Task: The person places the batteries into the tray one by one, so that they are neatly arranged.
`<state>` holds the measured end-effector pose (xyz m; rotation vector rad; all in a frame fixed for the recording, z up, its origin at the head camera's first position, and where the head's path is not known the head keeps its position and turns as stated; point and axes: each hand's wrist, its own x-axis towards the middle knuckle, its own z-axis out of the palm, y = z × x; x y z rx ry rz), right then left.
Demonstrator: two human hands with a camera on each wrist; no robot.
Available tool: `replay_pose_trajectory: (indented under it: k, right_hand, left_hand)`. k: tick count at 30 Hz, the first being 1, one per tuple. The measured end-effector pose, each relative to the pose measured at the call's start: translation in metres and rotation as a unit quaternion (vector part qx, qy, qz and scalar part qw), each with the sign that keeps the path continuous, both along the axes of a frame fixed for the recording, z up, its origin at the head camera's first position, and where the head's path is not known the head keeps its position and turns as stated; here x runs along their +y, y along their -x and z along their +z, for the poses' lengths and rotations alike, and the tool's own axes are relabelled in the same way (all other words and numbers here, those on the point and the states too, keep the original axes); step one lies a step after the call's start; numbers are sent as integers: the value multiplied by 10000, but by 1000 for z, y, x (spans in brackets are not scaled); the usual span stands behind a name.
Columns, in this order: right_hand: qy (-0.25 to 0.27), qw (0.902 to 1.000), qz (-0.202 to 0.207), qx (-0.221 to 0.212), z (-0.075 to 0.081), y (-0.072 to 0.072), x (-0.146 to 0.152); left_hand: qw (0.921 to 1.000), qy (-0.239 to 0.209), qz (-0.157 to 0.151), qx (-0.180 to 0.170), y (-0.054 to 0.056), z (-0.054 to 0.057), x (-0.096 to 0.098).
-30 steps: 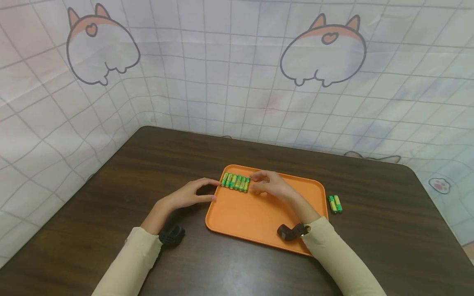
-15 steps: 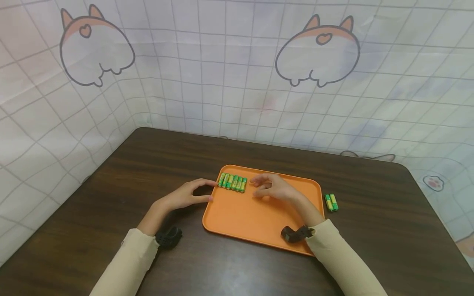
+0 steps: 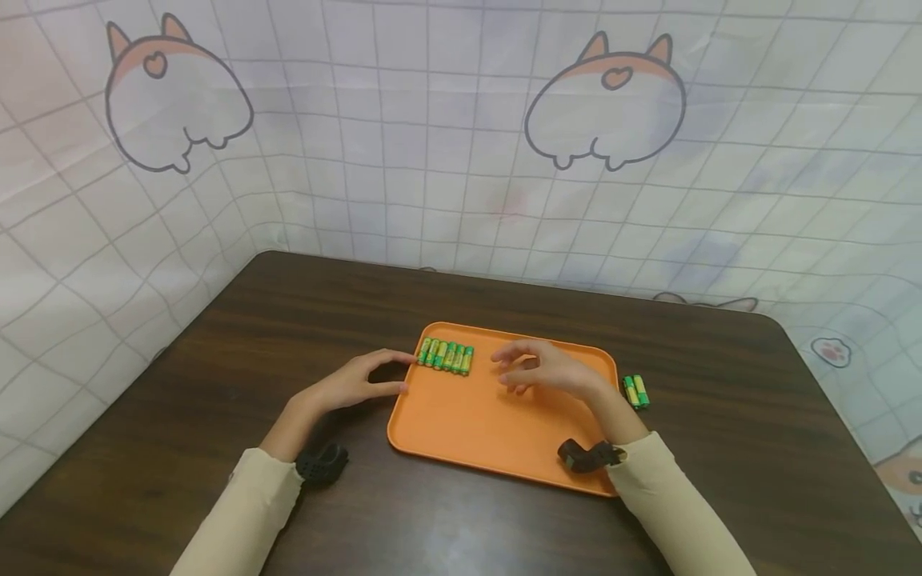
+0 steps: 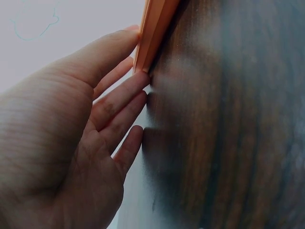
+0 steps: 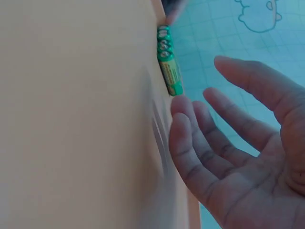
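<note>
Several green and yellow batteries (image 3: 446,357) lie side by side in a row at the far left corner of the orange tray (image 3: 461,424). My left hand (image 3: 353,382) is at the tray's left edge, its fingers relaxed and fingertips right at the rim; the left wrist view shows thumb and fingertips by the tray's side wall (image 4: 155,33). Over the tray, to the right of the row, hovers my right hand (image 3: 551,370) with loosely bent fingers and nothing in them. In the right wrist view the end of the battery row (image 5: 170,71) appears beyond the fingertips.
Two more batteries (image 3: 636,391) lie together on the dark wooden table (image 3: 403,512), just right of the tray. A white grid-patterned cloth (image 3: 432,160) with cartoon animals hangs behind and to the left of the table.
My right hand has drawn away to the right from the battery row. The left hand stays at the tray's edge. The whole head view has shifted slightly, moving the scene left.
</note>
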<state>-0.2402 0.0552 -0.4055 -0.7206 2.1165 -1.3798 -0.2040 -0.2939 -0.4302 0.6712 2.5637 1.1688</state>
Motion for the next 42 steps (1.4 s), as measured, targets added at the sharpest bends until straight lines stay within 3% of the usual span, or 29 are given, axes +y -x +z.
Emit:
replay_pose_trajectory:
  k: [10, 20, 42]
  right_hand:
    - [-6, 9980, -615, -131, 4, -1, 30]
    - [-84, 9973, -726, -16, 4, -2, 65]
    - [-173, 9880, -1522, 198, 0, -15, 142]
  left_hand:
    - [10000, -5, 60, 3, 0, -1, -4]
    - [10000, 10, 83, 4, -1, -2, -6]
    - [10000, -2, -16, 52, 0, 1, 1]
